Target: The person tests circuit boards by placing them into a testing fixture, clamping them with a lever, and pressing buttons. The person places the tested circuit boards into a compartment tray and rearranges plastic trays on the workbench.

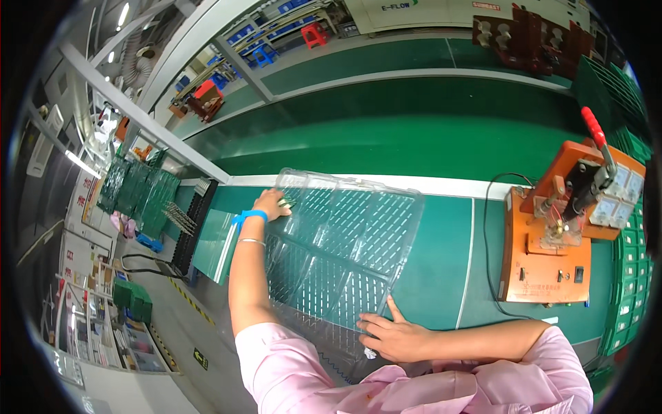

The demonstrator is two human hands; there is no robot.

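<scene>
A clear plastic tray (331,238) with rows of small slots lies at a slant on the green work surface, its near end close to my body. At its far left corner, my left hand (270,204) pinches a small green piece (285,202) that looks like a circuit board; the fingers partly cover it. A blue band (249,217) circles that wrist. My right hand (392,337) rests on the tray's near right corner, thumb and fingers apart. Just under those fingers shows a small white crumpled bit (370,353), too small to name.
An orange test fixture (545,262) with a red-handled toggle clamp stands at the right, its black cable running along the table. Green crates (627,290) stack beyond it. A black slotted rack (189,234) stands at the left edge. The green conveyor belt (414,131) runs behind a pale rail.
</scene>
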